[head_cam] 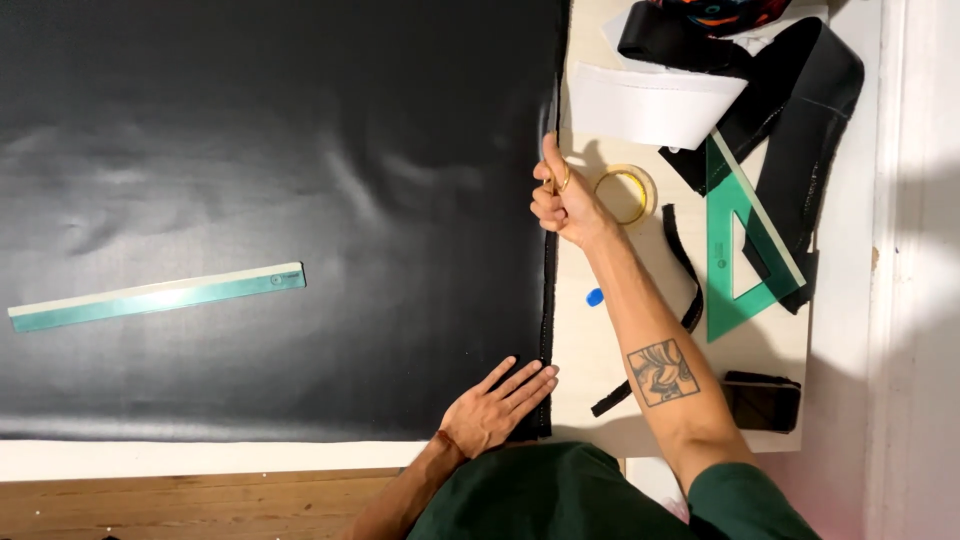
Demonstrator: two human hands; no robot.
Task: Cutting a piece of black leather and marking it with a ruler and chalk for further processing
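While the left hand (492, 408) lies flat with fingers spread on the near right corner of a large black sheet (270, 200), the right hand (562, 195) is curled shut around what look like gold-handled scissors (560, 180), though the blades cannot be made out. That grip sits at the sheet's right edge, at about 12 o'clock from the left hand. The edge's long axis runs from 6 to 12 o'clock, straight between the two hands, so the right hand is the nearer to the uncut far stretch. The sheet covers most of the pale surface (590, 350). At 9 o'clock from the left hand, well apart, a long green ruler (158, 296) rests on the sheet. At 3 o'clock from the right hand lie a tape roll (628, 192), a green set square (745, 240) and black strips (690, 270).
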